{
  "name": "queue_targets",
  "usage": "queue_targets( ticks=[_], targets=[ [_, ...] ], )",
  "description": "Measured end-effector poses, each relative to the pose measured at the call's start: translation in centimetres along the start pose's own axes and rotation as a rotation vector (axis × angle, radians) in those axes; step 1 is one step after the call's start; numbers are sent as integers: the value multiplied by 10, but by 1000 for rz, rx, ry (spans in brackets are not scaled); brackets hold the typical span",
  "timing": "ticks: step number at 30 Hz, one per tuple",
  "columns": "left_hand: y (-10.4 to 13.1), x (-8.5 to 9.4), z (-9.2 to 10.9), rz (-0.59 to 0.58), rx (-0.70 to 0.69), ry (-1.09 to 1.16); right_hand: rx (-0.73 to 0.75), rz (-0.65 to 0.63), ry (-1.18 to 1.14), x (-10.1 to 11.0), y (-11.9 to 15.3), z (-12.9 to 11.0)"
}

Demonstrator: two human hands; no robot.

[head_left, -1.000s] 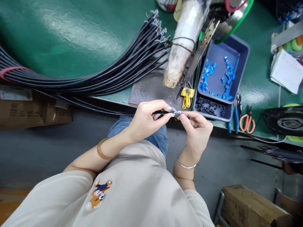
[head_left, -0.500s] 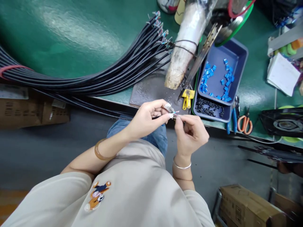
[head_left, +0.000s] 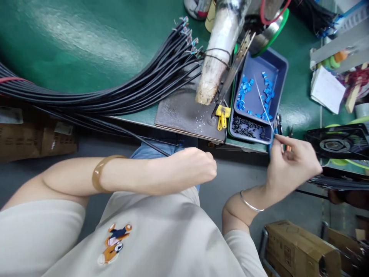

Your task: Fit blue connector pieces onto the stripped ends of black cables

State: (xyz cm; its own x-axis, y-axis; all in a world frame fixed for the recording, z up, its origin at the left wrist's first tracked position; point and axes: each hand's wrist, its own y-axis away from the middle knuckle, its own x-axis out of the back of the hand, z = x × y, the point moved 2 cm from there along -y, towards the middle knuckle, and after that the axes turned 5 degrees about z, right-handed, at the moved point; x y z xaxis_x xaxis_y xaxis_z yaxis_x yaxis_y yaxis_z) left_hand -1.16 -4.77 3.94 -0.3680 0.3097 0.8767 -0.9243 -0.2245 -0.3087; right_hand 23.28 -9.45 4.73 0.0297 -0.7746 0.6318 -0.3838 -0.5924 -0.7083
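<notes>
My left hand (head_left: pixel 196 169) is closed in a fist below the bench edge, gripping one black cable (head_left: pixel 135 136) that runs off to the left. My right hand (head_left: pixel 291 163) is out to the right, at the near corner of the blue tray (head_left: pixel 281 73). Its thumb and forefinger pinch a thin pale strand (head_left: pixel 263 103) that slants up over the tray. The cable's end is hidden inside my left fist. A big bundle of black cables (head_left: pixel 121 94) lies across the green bench (head_left: pixel 86 42), its stripped ends pointing toward a wrapped white cylinder (head_left: pixel 216 57).
The tray holds small blue parts (head_left: pixel 245 90) and black parts (head_left: pixel 246 129). A yellow clip (head_left: pixel 221 115) sits on a dark metal plate (head_left: pixel 184 113). Blue-handled pliers (head_left: pixel 271 140) lie by the tray. A fan (head_left: pixel 336 144) is at right, cardboard boxes (head_left: pixel 300 246) below.
My hands were together at the cable's stripped end. Now they are apart: the right hand swung right, drawing out a thin strand, and the left closed into a fist lower down.
</notes>
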Motion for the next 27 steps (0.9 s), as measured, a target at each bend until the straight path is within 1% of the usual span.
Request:
queue_targets(
  ticks=[1, 2, 4, 6, 8, 9, 11, 13, 16, 18, 19, 20, 22, 23, 25, 26, 27],
  targets=[
    [3, -9, -4, 47, 97, 18, 25, -121, 93, -7, -4, 10],
    [6, -16, -11, 164, 218, 76, 20, -209, 156, -15, -7, 19],
    [17, -27, -29, 556, 497, 311, -23, -312, 202, -28, -14, 35],
    [31, -38, -45, 824, 765, 666, -39, -390, 158, -39, -19, 39],
    [41, -42, -55, 950, 882, 992, -4, -470, 67, -46, -23, 34],
    [43, -42, -57, 979, 902, 1121, 13, -519, 28, -49, -25, 30],
    [45, -39, -60, 965, 910, 1325, 18, -609, 4, -53, -29, 22],
    [41, -34, -60, 892, 919, 1475, -19, -677, 40, -58, -33, 19],
    [33, -30, -60, 780, 913, 1575, -71, -734, 98, -65, -38, 23],
    [28, -29, -60, 734, 884, 1579, -58, -707, 78, -67, -38, 24],
    [25, -30, -59, 718, 873, 1568, -65, -656, 63, -65, -37, 23],
    [23, -30, -58, 708, 863, 1550, -83, -577, 33, -62, -36, 21],
    [19, -31, -57, 698, 853, 1498, -157, -373, -84, -49, -30, 9],
    [17, -31, -56, 697, 846, 1469, -182, -271, -209, -41, -25, 0],
    [12, -31, -55, 692, 828, 1408, -183, -122, -512, -26, -12, -25],
    [10, -31, -54, 689, 819, 1376, -186, -94, -614, -22, -4, -38],
    [8, -30, -54, 687, 811, 1346, -186, -119, -692, -19, 5, -51]
  ],
)
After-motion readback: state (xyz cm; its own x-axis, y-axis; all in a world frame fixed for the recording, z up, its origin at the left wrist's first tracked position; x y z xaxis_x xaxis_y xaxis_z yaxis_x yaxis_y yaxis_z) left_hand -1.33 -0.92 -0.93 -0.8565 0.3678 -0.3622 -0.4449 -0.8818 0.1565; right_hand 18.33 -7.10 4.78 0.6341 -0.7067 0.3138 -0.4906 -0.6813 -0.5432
